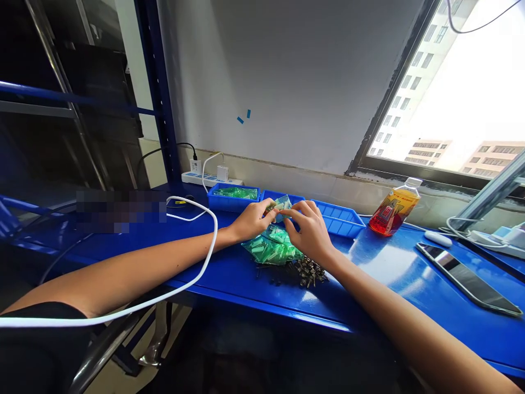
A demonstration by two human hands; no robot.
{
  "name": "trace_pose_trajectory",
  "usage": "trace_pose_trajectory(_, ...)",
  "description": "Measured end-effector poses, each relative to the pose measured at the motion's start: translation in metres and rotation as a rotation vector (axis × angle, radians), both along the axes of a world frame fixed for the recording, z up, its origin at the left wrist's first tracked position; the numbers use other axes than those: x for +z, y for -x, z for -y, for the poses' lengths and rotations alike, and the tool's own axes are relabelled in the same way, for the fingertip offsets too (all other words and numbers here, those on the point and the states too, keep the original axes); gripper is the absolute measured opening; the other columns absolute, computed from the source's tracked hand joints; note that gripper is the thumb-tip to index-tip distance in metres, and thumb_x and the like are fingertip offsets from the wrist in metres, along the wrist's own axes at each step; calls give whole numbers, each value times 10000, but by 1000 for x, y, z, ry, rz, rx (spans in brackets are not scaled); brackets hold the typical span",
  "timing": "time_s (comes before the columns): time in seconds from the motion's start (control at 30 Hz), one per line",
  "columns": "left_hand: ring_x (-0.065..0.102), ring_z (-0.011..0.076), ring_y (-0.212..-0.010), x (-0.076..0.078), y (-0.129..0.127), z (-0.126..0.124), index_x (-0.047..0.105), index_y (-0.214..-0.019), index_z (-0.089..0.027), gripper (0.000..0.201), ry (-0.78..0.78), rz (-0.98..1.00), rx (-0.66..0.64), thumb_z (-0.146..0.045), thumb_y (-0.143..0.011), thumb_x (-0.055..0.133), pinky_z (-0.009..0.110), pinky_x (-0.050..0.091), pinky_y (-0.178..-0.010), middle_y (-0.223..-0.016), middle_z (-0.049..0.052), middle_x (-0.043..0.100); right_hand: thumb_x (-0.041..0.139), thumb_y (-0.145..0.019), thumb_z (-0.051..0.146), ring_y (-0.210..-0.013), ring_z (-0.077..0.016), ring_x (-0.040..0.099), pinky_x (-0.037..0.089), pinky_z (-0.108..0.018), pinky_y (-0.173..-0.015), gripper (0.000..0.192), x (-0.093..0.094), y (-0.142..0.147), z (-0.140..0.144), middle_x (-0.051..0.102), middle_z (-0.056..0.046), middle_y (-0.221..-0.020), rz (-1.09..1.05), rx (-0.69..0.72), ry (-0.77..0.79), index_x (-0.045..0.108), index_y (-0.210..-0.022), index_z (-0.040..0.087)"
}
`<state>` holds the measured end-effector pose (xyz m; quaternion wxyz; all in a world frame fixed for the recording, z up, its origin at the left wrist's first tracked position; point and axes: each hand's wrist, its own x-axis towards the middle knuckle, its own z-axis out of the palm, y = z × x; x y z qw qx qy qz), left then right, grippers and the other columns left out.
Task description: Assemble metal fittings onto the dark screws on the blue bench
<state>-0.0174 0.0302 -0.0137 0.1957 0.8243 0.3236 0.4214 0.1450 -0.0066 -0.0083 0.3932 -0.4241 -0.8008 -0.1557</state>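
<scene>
Above the blue table, my left hand (255, 220) is closed on a small clear plastic bag (283, 203), its thumb and fingers pinching near the bag's edge. My right hand (310, 229) meets it from the other side, thumb and index finger pinched at the same bag. What the bag contains is too small to make out. Just below both hands lies a pile of green-tinted plastic bags (274, 247). Beside that pile, under my right wrist, is a heap of small metal parts (310, 272), with a few scattered to its left.
Three blue bins line the wall: a left bin (229, 204) holding green bags, a middle bin (268, 193), and a right bin (342, 221). A drink bottle (394, 210) and a phone (467, 279) are at right. A white cable (214, 241) crosses over my left forearm.
</scene>
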Motion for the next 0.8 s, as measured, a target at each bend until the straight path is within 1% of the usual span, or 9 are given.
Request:
trace_pose_trajectory(0.07, 566, 140, -652, -1, 1, 1, 522, -906, -149, 177, -149, -20, 45, -300, -859, 440, 268, 447, -605, -751, 26, 617, 486, -811, 288, -855, -211, 513, 414, -358, -766, 206, 4, 3, 1, 610, -59, -782, -202, 17, 181, 671, -794, 199)
trace_pose_trajectory(0.13, 572, 146, -729, 0, 3, 1, 511, -928, -164, 144, -269, -41, 58, -278, -853, 464, 274, 463, -659, -821, 32, 616, 419, -838, 396, -780, -190, 525, 416, -334, -717, 340, 8, 4, 1, 595, -40, -707, -407, 47, 385, 645, -700, 183)
trace_pose_trajectory(0.23, 564, 164, -877, 2, 5, 0, 504, -938, -177, 111, -393, -120, 34, -200, -831, 484, 313, 472, -786, -930, 47, 600, 388, -821, 463, -635, -146, 485, 384, -278, -606, 409, 12, 4, 2, 523, -5, -590, -590, 86, 523, 582, -613, 169)
trace_pose_trajectory(0.37, 463, 236, -1136, 2, 5, 1, 515, -973, -196, 213, -463, -213, 16, -216, -768, 571, 426, 400, -959, -1181, 92, 500, 463, -745, 354, -546, -112, 429, 321, -246, -526, 231, 11, 4, 1, 494, 27, -560, -608, 101, 488, 562, -650, 167)
trace_pose_trajectory(0.47, 384, 275, -1231, 1, 3, 4, 541, -959, -198, 265, -399, -175, -4, -302, -731, 629, 434, 404, -963, -1316, 112, 396, 447, -740, 314, -571, -118, 470, 333, -246, -532, 204, 8, 2, -3, 551, 10, -607, -558, 104, 452, 576, -687, 165)
trace_pose_trajectory(0.53, 488, 239, -1131, 1, 2, 4, 556, -948, -188, 219, -295, -153, -89, -304, -765, 589, 381, 465, -882, -1222, 105, 494, 442, -739, 299, -601, -127, 501, 352, -246, -540, 200, 7, 1, -6, 581, -5, -636, -532, 88, 426, 582, -689, 165)
trace_pose_trajectory(0.63, 601, 146, -838, 6, 6, -1, 557, -1000, -181, 195, -180, -127, -152, -233, -824, 492, 286, 502, -732, -928, 48, 628, 456, -730, 284, -643, -141, 540, 382, -249, -549, 188, 5, 0, -8, 619, -25, -683, -526, 52, 390, 602, -729, 166)
trace_pose_trajectory(0.7, 592, 115, -727, 12, 14, -9, 536, -1076, -187, 256, -194, -103, -86, -191, -829, 468, 252, 490, -689, -812, 16, 632, 468, -730, 282, -657, -148, 555, 396, -251, -547, 192, 3, 1, -8, 630, -33, -699, -521, 32, 358, 614, -778, 167)
trace_pose_trajectory(0.8, 576, 103, -707, 21, 34, -26, 501, -1168, -205, 359, -299, -78, 92, -152, -816, 457, 237, 474, -702, -810, 4, 628, 474, -742, 272, -674, -155, 570, 415, -259, -556, 197, 2, 2, -7, 636, -39, -713, -461, 31, 294, 618, -831, 172)
